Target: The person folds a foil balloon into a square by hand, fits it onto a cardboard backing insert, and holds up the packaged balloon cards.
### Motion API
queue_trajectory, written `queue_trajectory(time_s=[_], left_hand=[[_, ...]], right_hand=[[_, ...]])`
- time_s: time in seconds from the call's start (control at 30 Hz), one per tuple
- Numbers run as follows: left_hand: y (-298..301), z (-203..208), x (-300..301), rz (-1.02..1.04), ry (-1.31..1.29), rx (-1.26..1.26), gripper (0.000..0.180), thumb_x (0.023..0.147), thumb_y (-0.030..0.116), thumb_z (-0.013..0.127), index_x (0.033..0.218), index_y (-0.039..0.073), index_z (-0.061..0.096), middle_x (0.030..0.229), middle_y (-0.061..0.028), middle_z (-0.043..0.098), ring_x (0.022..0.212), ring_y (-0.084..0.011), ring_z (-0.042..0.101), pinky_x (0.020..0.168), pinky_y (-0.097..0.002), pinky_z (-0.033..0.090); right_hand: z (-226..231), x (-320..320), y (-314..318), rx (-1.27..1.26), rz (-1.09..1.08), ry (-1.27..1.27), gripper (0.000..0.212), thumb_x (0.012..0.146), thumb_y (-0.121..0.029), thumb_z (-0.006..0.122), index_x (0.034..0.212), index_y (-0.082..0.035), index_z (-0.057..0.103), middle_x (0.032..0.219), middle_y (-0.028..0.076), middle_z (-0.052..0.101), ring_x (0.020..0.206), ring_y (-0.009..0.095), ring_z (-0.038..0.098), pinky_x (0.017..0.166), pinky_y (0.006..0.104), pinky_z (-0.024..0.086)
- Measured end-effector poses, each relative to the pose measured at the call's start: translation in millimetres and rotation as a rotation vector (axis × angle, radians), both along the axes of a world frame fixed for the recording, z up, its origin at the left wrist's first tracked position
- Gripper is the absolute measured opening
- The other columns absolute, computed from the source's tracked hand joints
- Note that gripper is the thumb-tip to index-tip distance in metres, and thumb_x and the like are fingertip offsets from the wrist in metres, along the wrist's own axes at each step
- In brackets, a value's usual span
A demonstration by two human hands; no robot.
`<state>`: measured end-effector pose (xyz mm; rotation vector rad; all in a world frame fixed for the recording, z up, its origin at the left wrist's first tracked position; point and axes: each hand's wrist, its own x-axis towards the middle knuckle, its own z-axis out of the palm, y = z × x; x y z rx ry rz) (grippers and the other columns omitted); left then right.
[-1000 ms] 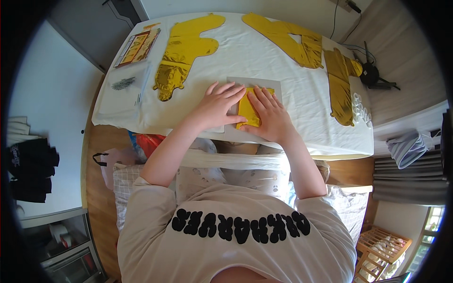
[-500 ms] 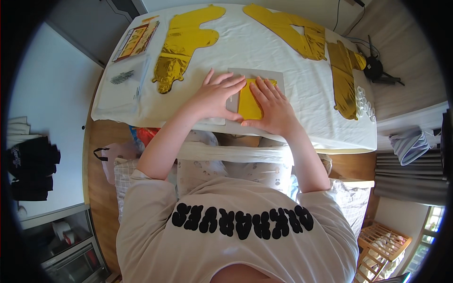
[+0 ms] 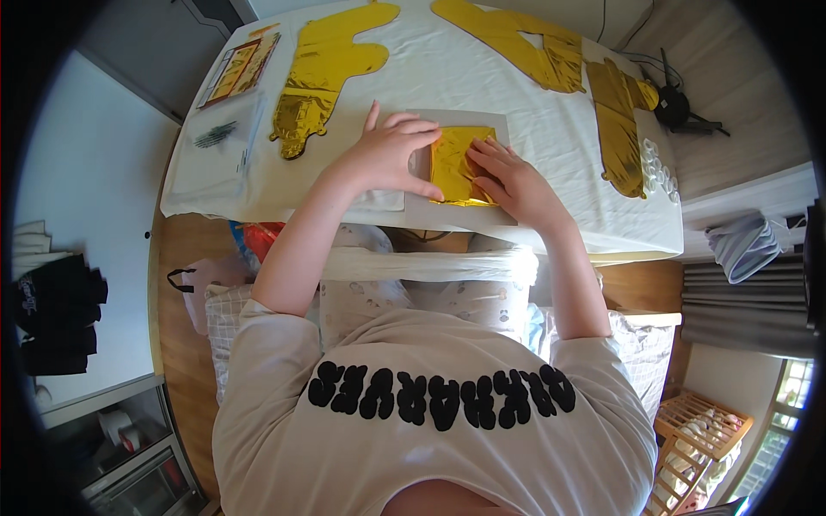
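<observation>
Near the middle of the table's [image 3: 564, 163] front edge, a folded gold foil piece [image 3: 451, 159] lies flat on a grey board [image 3: 486, 118], its surface creased and shiny. It looks very light, thin and limp, likely slippery and quick to wrinkle or tear under a sharp nail; a flat palm or a gentle pinch at its corners should suit it best. The left hand [image 3: 372, 161] frames its left side, thumb and fingers wide apart, touching near the lower and upper left corners. The right hand [image 3: 527, 187] rests fingertips on its right part; whether it pinches the foil I cannot tell. Outward, larger gold foil shapes lie toward the far left corner [image 3: 331, 69], along the far edge [image 3: 538, 56] and by the right edge [image 3: 618, 129], beside small white rolls [image 3: 658, 172].
</observation>
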<state>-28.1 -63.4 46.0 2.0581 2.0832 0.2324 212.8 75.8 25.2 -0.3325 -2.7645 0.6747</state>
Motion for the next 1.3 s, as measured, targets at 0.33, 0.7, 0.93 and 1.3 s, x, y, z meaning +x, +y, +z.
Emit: queue_trajectory(time_s=[0.33, 0.7, 0.93, 1.3], left_hand=[[57, -26, 20, -0.365, -0.363, 0.258, 0.065, 0.094, 0.047, 0.067, 0.148, 0.014, 0.051, 0.159, -0.0069, 0.043, 0.147, -0.0254, 0.039, 0.126, -0.0495, 0.022], [57, -39, 29, -0.425, 0.1, 0.177, 0.081, 0.099, 0.065, 0.048, 0.161, 0.017, 0.03, 0.167, -0.0054, 0.028, 0.155, -0.0229, 0.024, 0.127, -0.0455, 0.019], [60, -47, 27, -0.427, 0.12, 0.243, 0.082, 0.099, 0.069, 0.043, 0.159, 0.014, 0.035, 0.166, -0.0084, 0.031, 0.155, -0.0261, 0.024, 0.128, -0.0435, 0.018], [61, -47, 26, -0.44, 0.066, 0.244, 0.083, 0.098, 0.069, 0.044, 0.158, 0.013, 0.036, 0.165, -0.0089, 0.034, 0.154, -0.0264, 0.026, 0.127, -0.0433, 0.02]], right_hand=[[-7, 0, 0, 0.082, 0.003, 0.039, 0.042, 0.1, -0.024, 0.061, 0.137, -0.005, 0.058, 0.147, 0.018, 0.054, 0.142, 0.037, 0.044, 0.122, 0.0469, 0.031], [-20, 39, -60, 0.203, -0.176, 0.411, 0.023, 0.08, -0.007, 0.078, 0.102, -0.008, 0.073, 0.102, 0.007, 0.068, 0.096, 0.029, 0.066, 0.083, 0.0427, 0.052], [-38, 38, -107, 0.279, -0.243, 0.279, 0.049, 0.084, -0.02, 0.076, 0.131, -0.008, 0.066, 0.13, 0.009, 0.059, 0.124, 0.029, 0.055, 0.105, 0.0457, 0.043], [-35, 29, -132, 0.307, -0.396, 0.071, 0.061, 0.09, -0.037, 0.071, 0.142, -0.008, 0.057, 0.142, 0.008, 0.055, 0.134, 0.028, 0.048, 0.115, 0.0505, 0.029]])
